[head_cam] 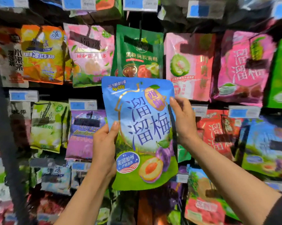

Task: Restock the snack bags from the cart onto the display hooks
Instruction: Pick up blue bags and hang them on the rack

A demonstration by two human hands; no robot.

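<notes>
Head view takes in a tall display wall (218, 21) of hanging snack bags that fills the whole far side, row above row, with blue-and-white price tags (82, 104) clipped along the rails between the rows. The bags on it are blurred, so their print is mostly unreadable.

In the upper row, from left to right, hang an orange bag (42, 54), a pale pink bag (90, 52), a dark green bag (139, 51) at the centre, a pink bag with a green fruit (188, 65), and a magenta bag (244, 67). In the row below hang a yellow-green bag (47, 125) on the left, a purple bag (86, 133) beside it, and a red bag (218, 132) and a blue-green bag (265, 143) on the right.

Nearer than all of these, held upright in the middle of the view, is the blue snack bag (142, 132). Its top is blue and its bottom green, with large Chinese lettering and pictured plums and a cut apricot-coloured fruit low on its front. Its top edge overlaps the foot of the dark green bag; whether it is on a hook cannot be told.

The left hand (104, 145) grips the bag's left edge, thumb lying across the front and fingers hidden behind. The right hand (184, 117) pinches the right edge higher up, thumb on the front near the upper corner. A dark sleeve (278, 210) shows on the right arm at the near right corner.
</notes>
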